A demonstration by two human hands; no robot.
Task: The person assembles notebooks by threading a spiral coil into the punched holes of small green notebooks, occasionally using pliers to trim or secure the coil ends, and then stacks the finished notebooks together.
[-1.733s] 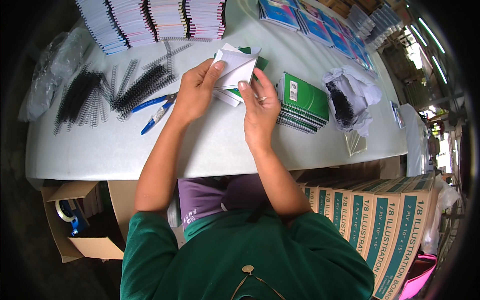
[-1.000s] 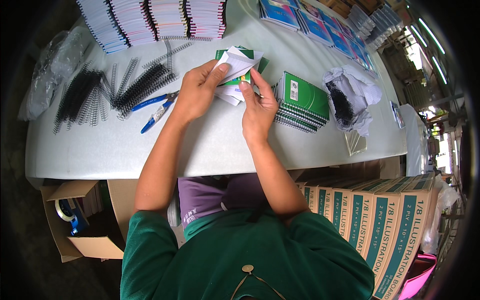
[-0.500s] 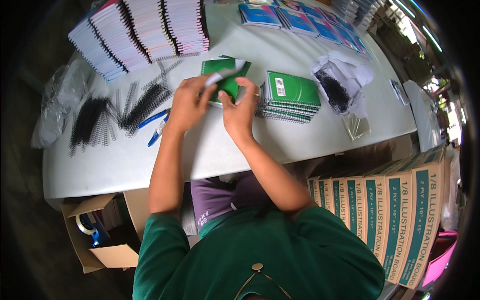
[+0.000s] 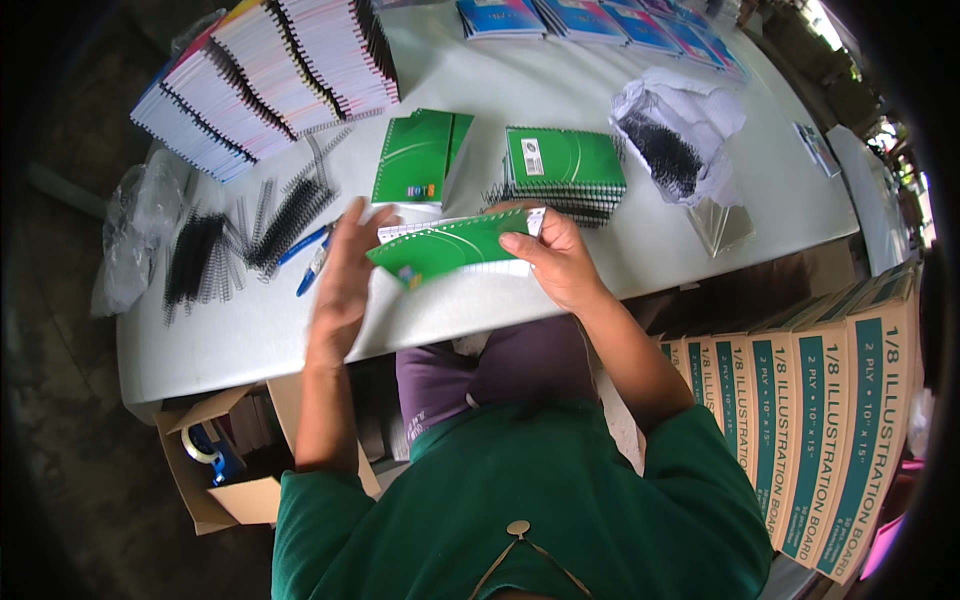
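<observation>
Head view shows a hole-punched, green-covered notebook [image 4: 455,247].

The clearest print we've got is on the row of cardboard boxes [image 4: 800,430]: big dark green letters and numerals down the tan parts, pale ones on the green bands, same wording box after box. Next up, we spot a white barcode label [image 4: 532,157] on the top notebook [image 4: 585,165] of the stack. The green pad lying on the table [image 4: 408,150] has small multicoloured lettering near its bottom edge; on the held pad [image 4: 460,240] we only get a coloured blur. Pale lettering on the purple trousers [image 4: 530,365] is too tiny for us.
</observation>
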